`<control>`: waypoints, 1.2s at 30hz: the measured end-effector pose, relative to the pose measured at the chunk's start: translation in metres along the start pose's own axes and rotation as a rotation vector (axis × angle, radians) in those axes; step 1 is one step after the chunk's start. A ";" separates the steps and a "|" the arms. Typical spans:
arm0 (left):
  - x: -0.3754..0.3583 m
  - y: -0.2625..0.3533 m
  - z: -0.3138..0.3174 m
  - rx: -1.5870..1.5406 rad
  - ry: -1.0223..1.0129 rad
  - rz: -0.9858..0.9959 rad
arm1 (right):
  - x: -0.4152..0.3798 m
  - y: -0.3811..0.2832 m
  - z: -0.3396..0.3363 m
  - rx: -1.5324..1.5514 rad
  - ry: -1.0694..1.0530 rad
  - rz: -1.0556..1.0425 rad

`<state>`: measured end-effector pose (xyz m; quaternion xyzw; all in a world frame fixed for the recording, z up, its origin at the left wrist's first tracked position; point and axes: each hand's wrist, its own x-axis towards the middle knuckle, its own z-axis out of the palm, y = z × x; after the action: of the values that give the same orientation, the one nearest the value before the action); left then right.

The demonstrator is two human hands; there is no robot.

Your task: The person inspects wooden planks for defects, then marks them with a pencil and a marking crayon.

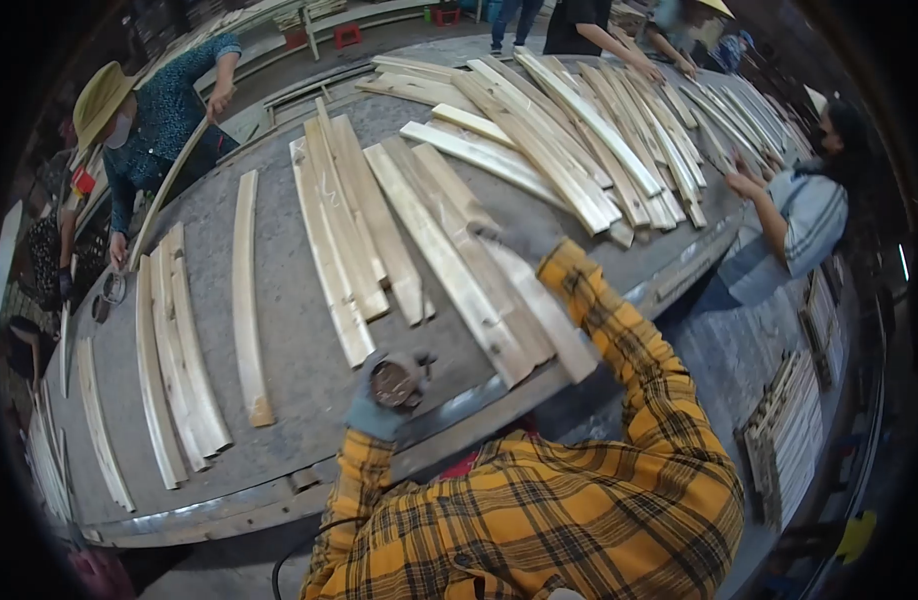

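Observation:
My left hand [373, 408], in a grey-blue glove, is closed around a small round brown thing [395, 384] at the table's near edge; its exact kind does not show. Farther right, my gloved right hand [527, 238] is reached out over the upper part of the wooden slats, its fingers smeared by motion. Under and beside it lies a pale slat [539, 300], with another long slat [449, 262] just to the left. A group of slats [329, 220] with a light scribbled mark lies beyond my left hand.
The large grey table [279, 330] carries several more slats [179, 350] at left and a dense pile [579, 130] at back right. A person in a hat [169, 110] handles a slat at left. Another person [809, 210] stands at right. Stacked wood [784, 440] stands on the floor.

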<state>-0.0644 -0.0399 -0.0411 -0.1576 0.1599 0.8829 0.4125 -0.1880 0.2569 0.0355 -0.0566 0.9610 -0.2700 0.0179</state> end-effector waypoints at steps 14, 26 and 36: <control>-0.015 -0.051 -0.059 -0.540 0.422 0.921 | 0.133 0.126 -0.072 -0.452 0.070 0.395; -0.014 -0.039 -0.070 -0.548 0.279 1.045 | 0.123 0.246 -0.106 -0.669 0.196 0.360; 0.036 -0.024 -0.080 -0.514 0.044 0.870 | 0.076 0.179 0.005 -0.441 0.300 0.744</control>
<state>-0.0558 -0.0337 -0.1312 -0.1913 -0.0033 0.9803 -0.0492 -0.2806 0.3972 -0.0629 0.3298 0.9425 -0.0393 -0.0382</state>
